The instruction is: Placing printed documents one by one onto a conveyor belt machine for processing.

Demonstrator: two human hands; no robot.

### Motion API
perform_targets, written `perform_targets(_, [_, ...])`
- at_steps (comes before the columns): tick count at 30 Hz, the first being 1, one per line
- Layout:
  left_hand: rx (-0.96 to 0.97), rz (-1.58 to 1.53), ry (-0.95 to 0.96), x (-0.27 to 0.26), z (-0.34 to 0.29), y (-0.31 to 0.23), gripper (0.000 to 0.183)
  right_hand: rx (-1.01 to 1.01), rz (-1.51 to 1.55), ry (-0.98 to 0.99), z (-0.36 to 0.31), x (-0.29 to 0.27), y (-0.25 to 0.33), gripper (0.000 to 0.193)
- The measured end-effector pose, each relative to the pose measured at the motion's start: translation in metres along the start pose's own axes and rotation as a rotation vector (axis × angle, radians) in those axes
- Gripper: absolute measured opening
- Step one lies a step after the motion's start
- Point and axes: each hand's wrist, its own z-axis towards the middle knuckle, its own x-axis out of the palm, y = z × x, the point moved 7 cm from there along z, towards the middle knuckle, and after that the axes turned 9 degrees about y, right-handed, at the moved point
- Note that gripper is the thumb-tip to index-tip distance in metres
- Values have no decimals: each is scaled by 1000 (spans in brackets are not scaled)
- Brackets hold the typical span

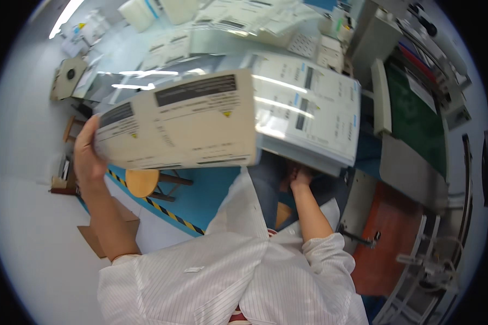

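Note:
My left hand [88, 154] is closed on the left edge of a cream printed sheet [195, 122] with dark label blocks and small yellow triangles, held up and tilted. The sheet's right end meets or overlaps a thick stack of white printed sheets [320, 114] under shiny clear plastic; whether the two touch I cannot tell. My right hand [299, 176] is low beneath the front edge of this stack, near my lap. Its fingers are mostly hidden, and I cannot see whether they hold anything.
More printed sheets in clear plastic [233, 13] lie across the table, with white containers [138, 13] at the far left. A machine with a green belt [417, 124] stands at the right. Below left are a round wooden stool [142, 183] and an opened cardboard box [100, 233].

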Motion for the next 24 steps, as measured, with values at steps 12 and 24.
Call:
perform_targets(12, [-13, -120, 23, 75, -10, 24, 24, 205, 154, 337, 20, -2, -5, 11])
perform_targets(24, [-10, -618, 72, 137, 54, 53, 25, -172, -276, 1199, -258, 109, 84, 77])
